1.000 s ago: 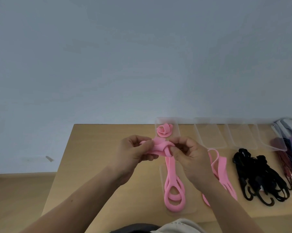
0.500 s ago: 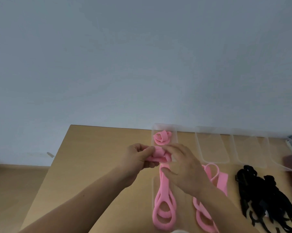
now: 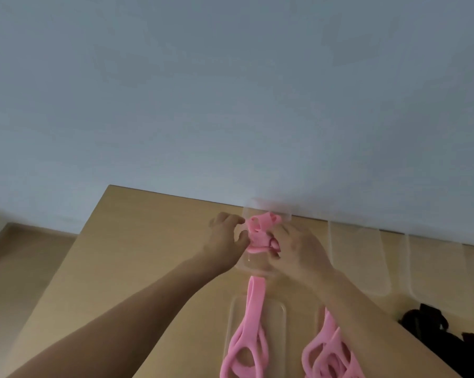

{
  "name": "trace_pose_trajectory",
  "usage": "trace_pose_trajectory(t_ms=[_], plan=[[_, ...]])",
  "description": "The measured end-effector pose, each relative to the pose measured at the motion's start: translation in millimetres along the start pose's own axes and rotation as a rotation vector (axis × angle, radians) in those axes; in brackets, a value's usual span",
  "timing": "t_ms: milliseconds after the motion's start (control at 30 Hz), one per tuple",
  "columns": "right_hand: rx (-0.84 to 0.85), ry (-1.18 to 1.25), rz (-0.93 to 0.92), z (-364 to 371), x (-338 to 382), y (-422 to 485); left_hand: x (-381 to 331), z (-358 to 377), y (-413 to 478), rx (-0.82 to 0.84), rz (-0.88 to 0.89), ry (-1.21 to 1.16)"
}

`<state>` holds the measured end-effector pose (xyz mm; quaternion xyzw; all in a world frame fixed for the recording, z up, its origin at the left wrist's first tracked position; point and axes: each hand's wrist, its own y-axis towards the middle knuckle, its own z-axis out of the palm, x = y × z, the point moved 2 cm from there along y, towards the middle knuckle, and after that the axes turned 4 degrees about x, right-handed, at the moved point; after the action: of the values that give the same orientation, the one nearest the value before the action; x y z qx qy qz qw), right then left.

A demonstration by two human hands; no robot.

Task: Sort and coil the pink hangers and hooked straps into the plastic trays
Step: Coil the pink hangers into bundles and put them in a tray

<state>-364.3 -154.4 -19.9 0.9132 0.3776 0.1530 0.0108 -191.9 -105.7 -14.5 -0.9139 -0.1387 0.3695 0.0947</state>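
Left hand (image 3: 226, 241), right hand (image 3: 298, 252) pinch coiled pink hanger (image 3: 259, 238) over clear plastic tray (image 3: 257, 264) at wooden surface (image 3: 148, 255) far edge; black straps (image 3: 432, 328) cut off right

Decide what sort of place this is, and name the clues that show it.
Probably a plain indoor sorting bench: a wooden table pushed against a bare wall, a row of clear trays along it, and pink hangers and black straps laid out in groups.
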Motion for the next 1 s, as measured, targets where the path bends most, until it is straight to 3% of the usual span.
trace_pose_trajectory(t_ms=[167,333,500,733,867,1000], plan=[[0.199,-0.077,0.025,19,-10,13,11,20,10,0.114,0.026,0.077],[0.158,-0.060,-0.017,18,-10,19,17,25,19,0.092,0.067,0.087],[0.092,-0.136,-0.215,18,-12,22,17,27,22,0.054,0.166,0.117],[0.071,-0.159,-0.117,23,-15,20,22,23,16,0.052,0.112,0.169],[0.094,-0.236,-0.026,26,-14,18,8,17,10,-0.077,0.243,0.445],[0.088,-0.145,0.024,29,-12,15,-9,18,14,-0.098,0.362,0.547]])
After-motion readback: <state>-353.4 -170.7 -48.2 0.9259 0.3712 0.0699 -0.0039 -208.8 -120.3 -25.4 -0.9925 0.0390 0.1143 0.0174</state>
